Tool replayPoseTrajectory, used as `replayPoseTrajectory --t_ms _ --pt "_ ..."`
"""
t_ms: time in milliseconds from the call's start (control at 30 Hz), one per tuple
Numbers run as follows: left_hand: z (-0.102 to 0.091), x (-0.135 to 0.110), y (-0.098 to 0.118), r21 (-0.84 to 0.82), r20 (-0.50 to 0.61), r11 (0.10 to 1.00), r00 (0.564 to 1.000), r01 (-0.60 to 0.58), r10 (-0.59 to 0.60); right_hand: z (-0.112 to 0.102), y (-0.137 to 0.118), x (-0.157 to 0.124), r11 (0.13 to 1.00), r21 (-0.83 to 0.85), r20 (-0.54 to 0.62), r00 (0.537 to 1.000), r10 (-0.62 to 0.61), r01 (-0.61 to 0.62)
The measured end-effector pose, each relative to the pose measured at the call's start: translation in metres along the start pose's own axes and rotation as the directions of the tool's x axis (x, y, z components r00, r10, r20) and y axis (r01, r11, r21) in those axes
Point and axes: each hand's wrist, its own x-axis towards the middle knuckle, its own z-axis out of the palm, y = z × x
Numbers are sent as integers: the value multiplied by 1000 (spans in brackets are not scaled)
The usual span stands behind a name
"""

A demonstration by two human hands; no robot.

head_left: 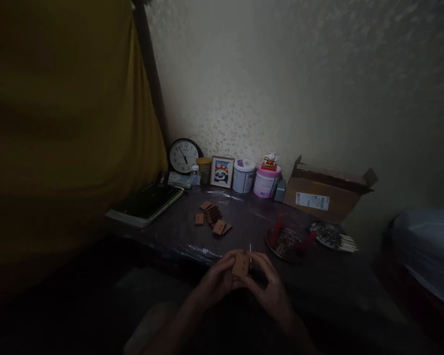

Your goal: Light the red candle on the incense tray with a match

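Note:
Both of my hands meet at the table's near edge around a small brown rectangular block with reddish dots on its face. My left hand grips its left side, fingers curled behind it. At the right side, the thumb and forefinger of my right hand close on the block. A thin white stick stands up by the right fingertips; how it is held is partly hidden. Beyond my hands, similar brown blocks lie in a loose pile, some showing dark edges.
A round metal plate holds reddish and dark bits. White sticks lie on a second plate. A cardboard box, pink tub, white tub, framed panda picture and clock line the wall.

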Motion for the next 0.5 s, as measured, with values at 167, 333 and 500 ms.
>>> replayPoseTrajectory --t_ms 167,333,500 --pt "-5 4 -2 178 -67 980 993 -87 100 -6 6 2 998 -35 -48 998 50 -52" --pt "-2 2 2 427 -59 888 974 -172 217 -10 5 3 995 -6 -48 993 104 -104" --pt "4 -3 9 537 34 824 980 -183 195 -9 4 2 992 49 3 993 117 -117"
